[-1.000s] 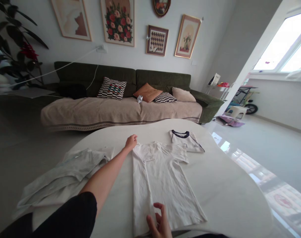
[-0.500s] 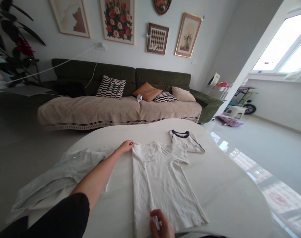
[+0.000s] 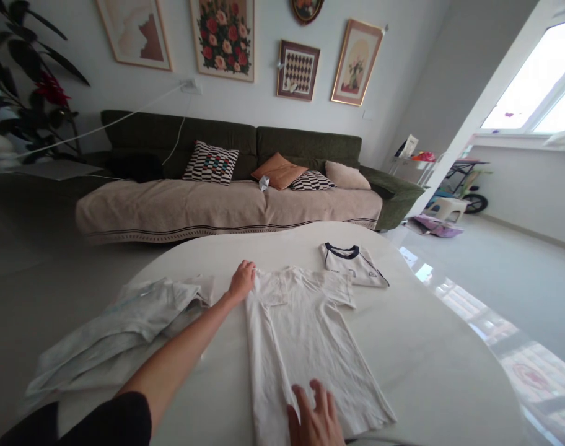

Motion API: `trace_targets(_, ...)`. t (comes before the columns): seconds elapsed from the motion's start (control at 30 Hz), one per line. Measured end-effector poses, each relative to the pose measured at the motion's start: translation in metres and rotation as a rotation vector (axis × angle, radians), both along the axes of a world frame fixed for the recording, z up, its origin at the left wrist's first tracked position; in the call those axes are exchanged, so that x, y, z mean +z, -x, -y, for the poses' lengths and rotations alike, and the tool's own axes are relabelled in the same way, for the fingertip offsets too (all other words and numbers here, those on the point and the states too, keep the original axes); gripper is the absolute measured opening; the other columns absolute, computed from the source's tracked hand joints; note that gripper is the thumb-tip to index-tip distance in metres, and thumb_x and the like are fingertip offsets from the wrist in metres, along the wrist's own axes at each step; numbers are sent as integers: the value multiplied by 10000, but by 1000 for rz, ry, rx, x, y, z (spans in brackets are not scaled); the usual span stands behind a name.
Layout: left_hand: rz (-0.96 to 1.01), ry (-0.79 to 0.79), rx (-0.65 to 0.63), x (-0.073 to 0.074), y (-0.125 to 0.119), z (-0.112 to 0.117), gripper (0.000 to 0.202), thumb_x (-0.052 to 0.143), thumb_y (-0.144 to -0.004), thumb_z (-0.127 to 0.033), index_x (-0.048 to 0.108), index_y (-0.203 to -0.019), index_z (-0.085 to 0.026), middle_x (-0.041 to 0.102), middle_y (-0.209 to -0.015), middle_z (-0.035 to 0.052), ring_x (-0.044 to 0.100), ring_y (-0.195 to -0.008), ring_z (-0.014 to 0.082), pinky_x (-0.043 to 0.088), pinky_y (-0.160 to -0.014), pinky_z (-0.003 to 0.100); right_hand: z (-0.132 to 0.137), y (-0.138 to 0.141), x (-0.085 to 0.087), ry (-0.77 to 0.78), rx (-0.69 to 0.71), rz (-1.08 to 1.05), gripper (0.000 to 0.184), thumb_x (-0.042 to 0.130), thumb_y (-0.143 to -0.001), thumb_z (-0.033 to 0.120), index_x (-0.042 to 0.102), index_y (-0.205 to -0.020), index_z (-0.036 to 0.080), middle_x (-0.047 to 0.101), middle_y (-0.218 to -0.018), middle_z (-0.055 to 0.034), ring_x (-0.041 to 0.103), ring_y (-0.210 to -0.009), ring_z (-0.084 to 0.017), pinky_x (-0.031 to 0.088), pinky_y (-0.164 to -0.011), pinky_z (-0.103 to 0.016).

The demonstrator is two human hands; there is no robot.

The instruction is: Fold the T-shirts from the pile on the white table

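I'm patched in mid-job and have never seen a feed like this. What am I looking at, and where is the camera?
No machine here: a person works with two bare hands, filmed by a camera on their head looking forward and down. The left hand rests on the shoulder end of a white T-shirt spread on a white table. The right hand lies flat, fingers spread, on its hem. Neither has a closed grip. A crumpled pale garment lies left, a folded navy-collared shirt beyond.

Right hand (image 3: 316, 414): was pinching hem of white T-shirt (image 3: 305, 337) w/ curled fingers near desk's near edge; now flat, fingers spread on cloth. Left hand (image 3: 242, 282): fingertip grip at shirt's far-left shoulder a sec ago, now pressed down there.
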State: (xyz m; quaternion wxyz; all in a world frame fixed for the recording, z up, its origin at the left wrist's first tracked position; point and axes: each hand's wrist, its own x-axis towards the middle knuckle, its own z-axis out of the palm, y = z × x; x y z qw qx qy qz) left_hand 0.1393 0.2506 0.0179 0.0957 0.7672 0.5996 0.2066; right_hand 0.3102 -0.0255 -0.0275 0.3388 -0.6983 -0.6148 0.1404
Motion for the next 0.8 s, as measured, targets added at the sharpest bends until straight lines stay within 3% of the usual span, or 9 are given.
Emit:
trace_targets(0.07, 0, -11, -54, -10, -19, 19, 375, 357, -861, -266, 439, -1220, -195, 426, -1290, 96, 364, -1210, 196, 281, -1010, 335, -7, 17, 2, -28, 93, 26, 393, 544, -730, 243, 589, -1117, 296, 483, -1279, -104, 408, -1184, -348, 397, -870, -484)
trace_targets(0.13, -13, -8, -85, -22, -33, 37, 468, 435, -827, -381, 416, -1266, -221, 370, -1357, 101, 273, -1271, 280, 229, -1032, 445, -11, 34, -1, 31, 238, 46, 547, 572, -713, 235, 477, -1248, 297, 381, -1367, -86, 304, -1257, -363, 336, -928, -547)
trace_targets(0.27, -60, -7, -103, -39, -41, 54, 497, 400, -810, -519, 392, -1284, -368, 286, -1427, 49, 142, -1306, 376, 87, -989, 632, -24, 26, -2, 90, 408, -52, 587, 614, -682, 325, 471, -1250, 292, 417, -1340, -88, 347, -1235, -355, 337, -934, -548)
trace_targets(0.33, -72, 6, -122, -40, -38, 53, 489, 374, -814, -538, 366, -1287, -417, 254, -1442, 20, 123, -1313, 371, 65, -983, 643, -46, -8, 10, 31, 324, -194, 455, 503, -769, 364, 511, -1209, 248, 519, -1255, -90, 472, -1156, -264, 417, -894, -420)
trace_targets(0.4, -79, 21, -133, -39, -37, 50, 484, 364, -813, -547, 351, -1285, -445, 241, -1448, -4, 113, -1317, 366, 46, -982, 646, -80, -56, 27, -29, 73, -208, 421, 435, -794, 395, 555, -1131, 173, 600, -1130, -113, 556, -1035, -220, 441, -847, -353)
trace_targets(0.47, -81, 35, -132, -37, -37, 48, 471, 363, -812, -547, 350, -1276, -466, 242, -1447, -26, 105, -1320, 359, 31, -982, 647, -120, -105, 43, 78, -211, -65, 419, 407, -788, 385, 558, -1099, 150, 615, -1081, -114, 570, -985, -201, 427, -844, -312)
trace_targets(0.57, -77, 35, -133, -37, -38, 46, 470, 369, -809, -549, 350, -1272, -473, 242, -1446, -39, 98, -1323, 347, 29, -986, 639, -171, -155, 53, 155, -396, -5, 452, 365, -793, 339, 528, -1122, 76, 582, -1105, -190, 541, -1027, -235, 381, -880, -340)
trace_targets(0.7, -63, 18, -128, -38, -37, 45, 471, 375, -806, -553, 354, -1270, -473, 255, -1442, -37, 109, -1322, 342, 31, -993, 630, -206, -172, 47, 232, -501, 25, 426, 466, -718, 324, 574, -1030, 56, 605, -1006, -231, 562, -970, -277, 409, -778, -356)
trace_targets(0.8, -53, 14, -132, -37, -36, 44, 467, 367, -811, -556, 356, -1270, -471, 248, -1445, -29, 120, -1323, 337, 39, -998, 624, -216, -171, 42, 279, -523, 24, 297, 552, -616, 281, 635, -818, 81, 643, -771, -192, 606, -759, -274, 415, -617, -334)
